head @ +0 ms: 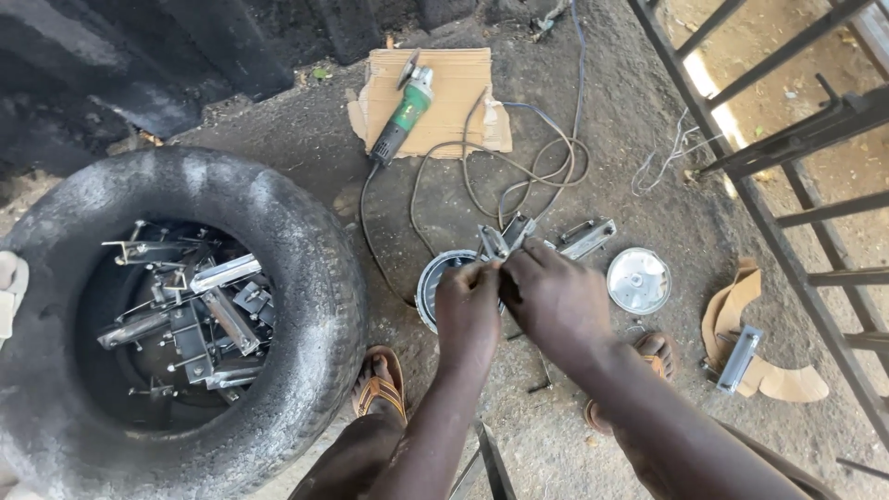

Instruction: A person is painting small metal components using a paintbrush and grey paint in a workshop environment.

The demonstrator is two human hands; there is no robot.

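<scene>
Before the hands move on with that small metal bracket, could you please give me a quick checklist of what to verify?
1. Both hands on the metal bracket: left hand and right hand pinch it. Ok.
2. Grip firmness: cannot tell.
3. Angle grinder out of the way on cardboard: ok.
4. Grinder cable coiled just beyond the hands: not ok.
5. Round metal cover lies apart: ok.

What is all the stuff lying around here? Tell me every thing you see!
Black rubber tyre: one, left, on the ground.
Grey metal brackets: many, piled inside the tyre.
Green angle grinder: one, on brown cardboard sheet, top.
Round silver metal disc: one, right of the hands.
Small grey metal bracket: one, held by both hands.
Brown sandals: two, on the feet.
Left hand, right hand: gripping the small bracket.
</scene>
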